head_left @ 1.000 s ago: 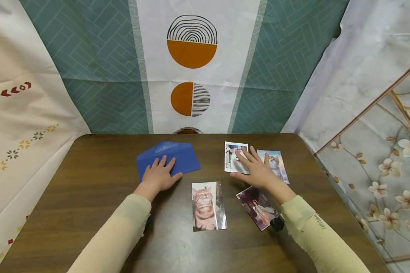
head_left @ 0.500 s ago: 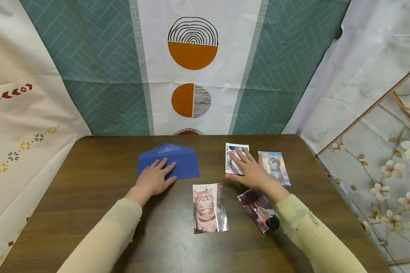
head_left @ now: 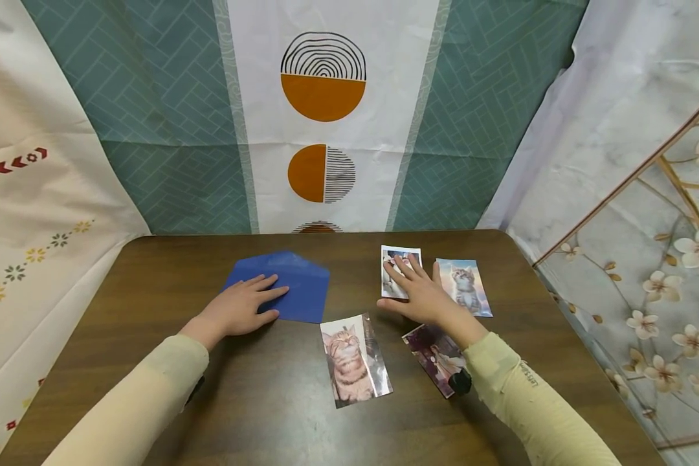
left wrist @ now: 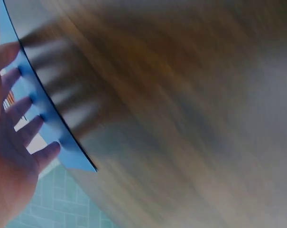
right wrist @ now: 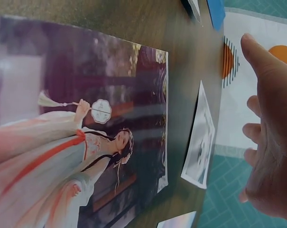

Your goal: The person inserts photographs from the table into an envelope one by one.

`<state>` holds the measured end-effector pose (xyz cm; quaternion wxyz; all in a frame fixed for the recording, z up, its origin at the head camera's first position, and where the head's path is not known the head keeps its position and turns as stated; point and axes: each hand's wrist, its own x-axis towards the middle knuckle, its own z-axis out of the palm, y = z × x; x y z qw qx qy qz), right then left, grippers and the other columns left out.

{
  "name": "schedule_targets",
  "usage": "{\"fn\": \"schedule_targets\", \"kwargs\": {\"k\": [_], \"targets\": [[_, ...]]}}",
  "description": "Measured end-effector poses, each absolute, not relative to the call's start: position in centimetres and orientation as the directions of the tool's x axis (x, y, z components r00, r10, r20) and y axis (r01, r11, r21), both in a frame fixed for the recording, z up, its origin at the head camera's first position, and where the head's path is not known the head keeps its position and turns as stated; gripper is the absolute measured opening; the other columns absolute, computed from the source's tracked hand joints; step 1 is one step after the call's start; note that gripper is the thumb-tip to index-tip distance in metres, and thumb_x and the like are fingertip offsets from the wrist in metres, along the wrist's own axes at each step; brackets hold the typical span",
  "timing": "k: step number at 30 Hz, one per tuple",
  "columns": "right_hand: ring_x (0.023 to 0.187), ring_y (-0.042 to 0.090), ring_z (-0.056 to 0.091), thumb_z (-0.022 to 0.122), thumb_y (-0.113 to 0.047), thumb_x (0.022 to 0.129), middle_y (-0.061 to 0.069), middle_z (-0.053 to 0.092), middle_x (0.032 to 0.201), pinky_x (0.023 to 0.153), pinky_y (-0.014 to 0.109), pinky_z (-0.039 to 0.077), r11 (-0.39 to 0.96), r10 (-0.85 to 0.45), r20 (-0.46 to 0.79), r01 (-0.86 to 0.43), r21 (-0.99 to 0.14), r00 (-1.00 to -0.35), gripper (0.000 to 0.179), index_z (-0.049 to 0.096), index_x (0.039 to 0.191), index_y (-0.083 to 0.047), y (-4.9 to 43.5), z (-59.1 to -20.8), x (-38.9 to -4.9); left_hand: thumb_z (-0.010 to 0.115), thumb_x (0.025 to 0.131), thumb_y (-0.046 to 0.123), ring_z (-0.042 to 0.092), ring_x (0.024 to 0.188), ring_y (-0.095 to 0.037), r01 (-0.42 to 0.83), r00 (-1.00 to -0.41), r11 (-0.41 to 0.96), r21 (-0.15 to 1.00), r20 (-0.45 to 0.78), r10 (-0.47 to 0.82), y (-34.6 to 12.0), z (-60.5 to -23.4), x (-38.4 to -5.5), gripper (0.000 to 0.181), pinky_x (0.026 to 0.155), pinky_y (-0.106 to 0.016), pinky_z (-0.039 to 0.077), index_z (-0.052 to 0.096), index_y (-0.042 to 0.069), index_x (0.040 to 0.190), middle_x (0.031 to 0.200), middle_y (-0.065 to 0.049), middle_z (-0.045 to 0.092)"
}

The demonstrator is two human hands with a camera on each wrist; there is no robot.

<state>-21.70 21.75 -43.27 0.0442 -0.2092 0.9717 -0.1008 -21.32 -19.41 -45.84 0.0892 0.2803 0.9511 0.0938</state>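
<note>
My left hand point(head_left: 239, 307) lies with fingers spread over a blue envelope point(head_left: 303, 291), its pointed flap toward the back. In the left wrist view the fingertips point(left wrist: 48, 151) touch the envelope point(left wrist: 79, 154) near its edge. The envelope's near right corner meets a photo of an orange cat point(head_left: 349, 362), which lies slightly turned. My right hand point(head_left: 425, 298) is stretched out above a white-bordered photo point(head_left: 389, 283) and covers part of it from the head view. In the right wrist view that photo point(right wrist: 200, 142) lies below the fingers, which hold nothing.
A kitten photo point(head_left: 466, 288) lies right of the white-bordered one. Nearer the person, a purple photo of a figure in a robe point(head_left: 433, 356) is partly under the right wrist. The wooden table point(head_left: 256, 414) ends at a hanging cloth point(head_left: 338, 162) behind.
My left hand has slid left and toward the person, and the envelope has moved and turned with it. The orange cat photo has rotated a little. My right hand has shifted slightly left.
</note>
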Motion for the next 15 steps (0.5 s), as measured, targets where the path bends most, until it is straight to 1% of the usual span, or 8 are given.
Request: {"fn": "schedule_targets", "kwargs": {"k": [3,6,8,11,15], "targets": [[0.164,0.041,0.011,0.066,-0.061,0.1,0.012,0.022,0.177,0.119,0.08,-0.003,0.89,-0.42,-0.037,-0.404,-0.214,-0.907,0.09,0.03,0.171,-0.018,21.5,-43.5,-21.8,0.062,0.107,0.041,0.035,0.155,-0.047,0.522,-0.828,0.825,0.217,-0.102,0.551,-20.0,-45.9,-21.2,0.06,0.121,-0.071,0.028,0.051,0.018,0.161,0.168,-0.021,0.04],[0.163,0.042,0.012,0.066,-0.061,0.1,0.013,0.023,0.177,0.119,0.081,-0.001,0.887,-0.428,-0.033,-0.412,-0.21,-0.903,0.09,0.03,0.171,-0.019,21.4,-43.5,-21.9,0.062,0.107,0.04,0.036,0.154,-0.05,0.472,-0.865,0.854,0.221,-0.069,0.496,-19.5,-45.8,-20.9,0.061,0.12,-0.071,0.029,0.051,0.014,0.161,0.167,-0.024,0.039],[0.164,0.04,0.01,0.066,-0.062,0.099,0.012,0.023,0.177,0.12,0.08,-0.001,0.887,-0.43,-0.038,-0.414,-0.206,-0.902,0.091,0.029,0.171,-0.02,21.3,-43.5,-22.0,0.063,0.106,0.041,0.035,0.153,-0.053,0.404,-0.903,0.885,0.231,-0.055,0.426,-18.5,-45.5,-20.6,0.065,0.119,-0.071,0.03,0.049,0.009,0.161,0.167,-0.028,0.037],[0.164,0.039,0.009,0.065,-0.063,0.1,0.012,0.022,0.177,0.12,0.079,-0.002,0.882,-0.44,-0.037,-0.424,-0.204,-0.897,0.091,0.028,0.171,-0.02,21.3,-43.7,-22.2,0.06,0.107,0.045,0.029,0.153,-0.057,0.268,-0.95,0.926,0.267,-0.086,0.3,-16.3,-45.2,-20.3,0.073,0.119,-0.073,0.028,0.041,0.002,0.164,0.168,-0.033,0.031],[0.164,0.04,0.012,0.066,-0.061,0.099,0.011,0.021,0.177,0.122,0.076,-0.004,0.869,-0.46,-0.033,-0.443,-0.221,-0.887,0.092,0.029,0.171,-0.017,21.0,-43.7,-22.5,0.053,0.108,0.053,0.021,0.155,-0.059,0.114,-0.972,0.949,0.293,-0.163,0.167,-13.8,-45.5,-20.3,0.084,0.119,-0.076,0.025,0.029,-0.003,0.167,0.169,-0.037,0.022]]}}
